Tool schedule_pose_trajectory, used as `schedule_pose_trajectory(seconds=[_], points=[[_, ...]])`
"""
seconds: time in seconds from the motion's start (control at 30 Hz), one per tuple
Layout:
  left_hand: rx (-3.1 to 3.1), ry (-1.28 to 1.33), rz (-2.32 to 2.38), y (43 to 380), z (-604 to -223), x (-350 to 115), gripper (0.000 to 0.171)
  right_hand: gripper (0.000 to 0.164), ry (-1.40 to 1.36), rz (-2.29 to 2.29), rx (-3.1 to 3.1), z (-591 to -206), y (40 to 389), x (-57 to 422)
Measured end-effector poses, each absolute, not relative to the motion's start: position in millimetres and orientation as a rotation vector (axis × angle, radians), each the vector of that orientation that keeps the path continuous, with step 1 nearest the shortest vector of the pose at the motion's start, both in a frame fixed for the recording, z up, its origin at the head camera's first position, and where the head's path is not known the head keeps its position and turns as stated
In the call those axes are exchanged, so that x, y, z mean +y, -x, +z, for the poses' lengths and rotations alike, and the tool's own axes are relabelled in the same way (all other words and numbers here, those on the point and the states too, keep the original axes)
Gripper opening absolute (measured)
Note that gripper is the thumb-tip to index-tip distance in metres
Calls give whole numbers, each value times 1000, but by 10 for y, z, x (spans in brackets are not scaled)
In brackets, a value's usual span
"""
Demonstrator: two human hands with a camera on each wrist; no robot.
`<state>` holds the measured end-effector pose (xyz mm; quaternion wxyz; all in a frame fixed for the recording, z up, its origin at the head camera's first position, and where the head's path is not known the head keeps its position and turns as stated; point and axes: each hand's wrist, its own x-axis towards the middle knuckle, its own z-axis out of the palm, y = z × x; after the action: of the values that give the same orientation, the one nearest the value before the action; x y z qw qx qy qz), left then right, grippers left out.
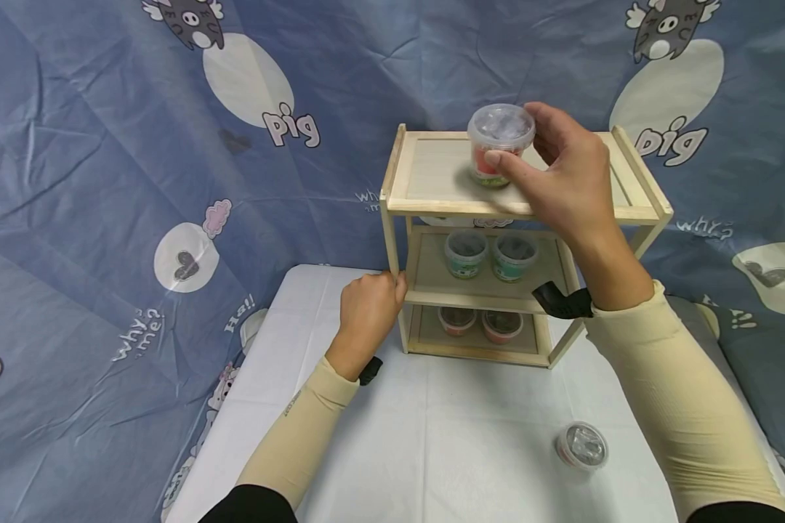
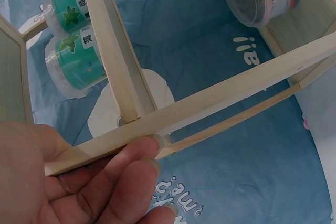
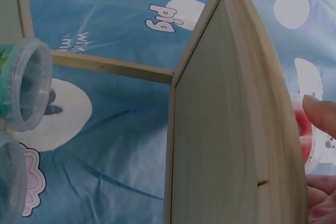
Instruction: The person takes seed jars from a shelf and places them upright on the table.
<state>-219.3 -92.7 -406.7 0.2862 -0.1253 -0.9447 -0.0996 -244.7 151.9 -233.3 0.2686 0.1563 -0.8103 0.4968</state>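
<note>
My right hand (image 1: 572, 174) pinches a clear-lidded plastic tub (image 1: 493, 145) with a red label between thumb and fingers, at the top shelf of a pale wooden rack (image 1: 526, 212). Whether the tub touches that shelf I cannot tell. My left hand (image 1: 371, 305) grips the rack's left front post, and the left wrist view shows thumb and fingers round the wooden bar (image 2: 210, 95). Two green-labelled tubs (image 1: 466, 254) stand side by side on the middle shelf. On the bottom shelf sit two red-labelled tubs (image 1: 456, 319), partly hidden by the shelf above.
Another lidded tub (image 1: 584, 445) stands on the white tabletop (image 1: 392, 443), in front of the rack to the right. A blue patterned cloth (image 1: 340, 80) hangs close behind the rack and runs down the left side.
</note>
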Motion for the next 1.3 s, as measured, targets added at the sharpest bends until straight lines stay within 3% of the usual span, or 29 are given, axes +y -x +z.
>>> schedule_pose_trajectory(seconds=[0.5, 1.07, 1.3], points=[[-2539, 336, -265, 2195, -4072, -918, 51, 63, -418, 1346, -2127, -2374, 2257, 1609], [-2545, 311, -285, 2205, -4080, -912, 50, 54, -544, 1364, -2025, -2282, 1650, 1587], [-2538, 308, -275, 2191, -4073, -911, 51, 61, -554, 1318, -2048, -2403, 1509, 1683]])
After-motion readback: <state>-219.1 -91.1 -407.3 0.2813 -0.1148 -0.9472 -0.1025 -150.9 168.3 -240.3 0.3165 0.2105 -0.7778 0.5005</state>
